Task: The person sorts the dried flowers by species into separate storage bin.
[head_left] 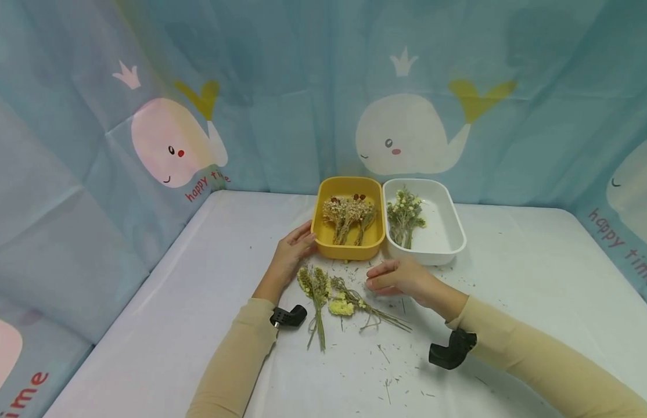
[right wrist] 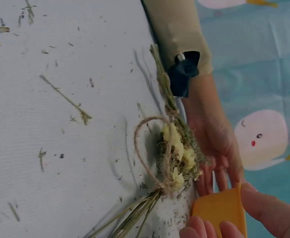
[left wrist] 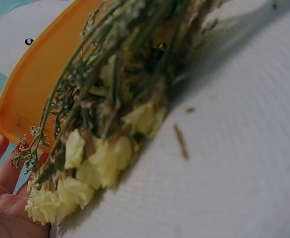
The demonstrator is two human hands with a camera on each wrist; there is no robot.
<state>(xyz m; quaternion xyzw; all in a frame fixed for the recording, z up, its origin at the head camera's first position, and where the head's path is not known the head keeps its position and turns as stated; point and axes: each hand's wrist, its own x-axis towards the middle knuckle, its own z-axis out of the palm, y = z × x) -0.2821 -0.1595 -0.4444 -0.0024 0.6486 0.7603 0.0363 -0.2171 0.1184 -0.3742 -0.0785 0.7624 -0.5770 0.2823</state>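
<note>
My left hand (head_left: 294,248) rests its fingers against the left outer wall of a yellow tray (head_left: 346,252). Bunches of dried flowers with pale heads (head_left: 349,213) lie inside that tray. My right hand (head_left: 402,277) hovers in front of a white tray (head_left: 449,247), fingers slightly bent, with nothing seen in its grasp. A dried yellow-flower bunch (head_left: 315,287) lies on the table between the hands. Beside it, a second twine-tied bunch (head_left: 373,312) points its stems toward the right. Its yellow heads (right wrist: 177,153) show in the right wrist view.
A greenish-yellow dried bunch (head_left: 404,215) lies in the left part of the white tray. The two trays stand side by side near the back curtain (head_left: 281,133). Bits of stem (head_left: 388,392) are scattered over the white tabletop (head_left: 166,325).
</note>
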